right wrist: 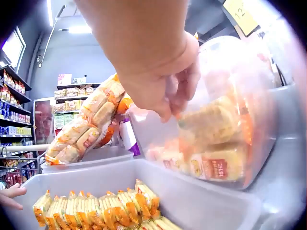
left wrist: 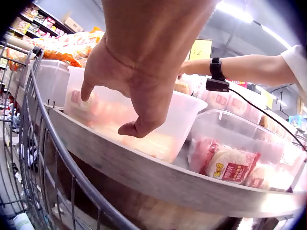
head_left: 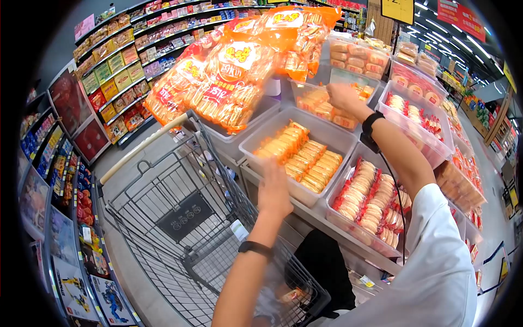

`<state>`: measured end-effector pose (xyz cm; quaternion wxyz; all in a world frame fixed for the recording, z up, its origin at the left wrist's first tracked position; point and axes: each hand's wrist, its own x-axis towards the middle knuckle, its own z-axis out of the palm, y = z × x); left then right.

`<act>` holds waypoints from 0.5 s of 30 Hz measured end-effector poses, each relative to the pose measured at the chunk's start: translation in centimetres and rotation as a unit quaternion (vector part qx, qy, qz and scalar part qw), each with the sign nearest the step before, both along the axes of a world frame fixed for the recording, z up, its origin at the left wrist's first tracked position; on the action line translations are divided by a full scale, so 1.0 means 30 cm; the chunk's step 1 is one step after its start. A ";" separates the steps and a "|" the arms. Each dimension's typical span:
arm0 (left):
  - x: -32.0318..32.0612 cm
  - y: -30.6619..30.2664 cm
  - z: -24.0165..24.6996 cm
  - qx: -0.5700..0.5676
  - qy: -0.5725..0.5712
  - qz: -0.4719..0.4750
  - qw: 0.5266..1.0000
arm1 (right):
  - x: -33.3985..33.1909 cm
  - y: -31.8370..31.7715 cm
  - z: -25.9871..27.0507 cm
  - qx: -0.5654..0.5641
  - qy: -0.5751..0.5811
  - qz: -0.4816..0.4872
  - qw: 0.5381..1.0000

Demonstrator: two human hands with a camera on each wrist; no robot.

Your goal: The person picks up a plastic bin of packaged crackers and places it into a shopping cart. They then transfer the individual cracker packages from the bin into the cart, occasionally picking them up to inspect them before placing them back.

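Observation:
My right hand reaches into the back clear plastic bin of wrapped cracker packs. Its fingertips pinch the corner of a clear-and-orange wrapped cracker pack, which stands tilted in the bin. My left hand hovers by the near edge of the front bin, which holds rows of orange-wrapped crackers. In the left wrist view the left hand has its fingers and thumb apart, holding nothing.
A wire shopping cart stands at the left, against the display. Large orange snack bags are piled behind it. To the right, another bin holds round pale biscuits, with more stacked bins beyond. Stocked shelves line the left side.

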<state>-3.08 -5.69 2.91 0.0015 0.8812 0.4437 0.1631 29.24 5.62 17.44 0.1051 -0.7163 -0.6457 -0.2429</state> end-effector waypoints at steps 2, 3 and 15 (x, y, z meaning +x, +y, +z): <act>0.006 0.001 -0.011 -0.004 0.001 -0.004 1.000 | 0.004 -0.005 0.061 -0.019 -0.007 0.007 1.000; 0.014 0.006 -0.031 0.021 0.018 0.010 1.000 | 0.005 -0.011 0.072 -0.021 -0.008 0.005 1.000; 0.003 0.005 -0.003 -0.023 0.023 0.006 0.999 | -0.068 -0.022 0.097 -0.055 -0.027 -0.027 0.998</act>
